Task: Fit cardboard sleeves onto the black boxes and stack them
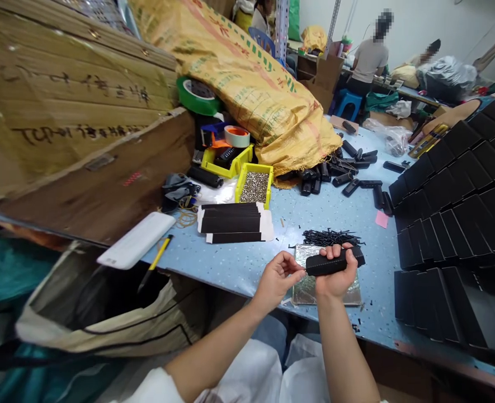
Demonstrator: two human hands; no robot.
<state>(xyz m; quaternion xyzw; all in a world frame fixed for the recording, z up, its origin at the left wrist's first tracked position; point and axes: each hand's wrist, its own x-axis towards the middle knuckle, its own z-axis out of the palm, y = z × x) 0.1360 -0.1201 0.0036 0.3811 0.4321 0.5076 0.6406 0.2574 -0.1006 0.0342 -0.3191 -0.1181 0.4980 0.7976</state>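
Observation:
My right hand (334, 275) is wrapped around a long black casing (326, 265), which has a line of small pale marks along its side. The casing lies level above a silvery wrapped pad (303, 295). At its left end, the fingertips of my left hand (281, 275) are pinched together; whatever is between them is too small to make out. Just behind the pad is a heap of thin black screws (330, 237). Flat black cartons with white flaps (234, 221) lie to the left of my hands.
Black boxes (435, 235) are stacked at the right. Several black devices (350, 168) lie at the back beside a yellow woven sack (247, 73). A yellow bin of small metal parts (254, 184), green tape (197, 95) and a white power bank (136, 239) are leftward. People work behind.

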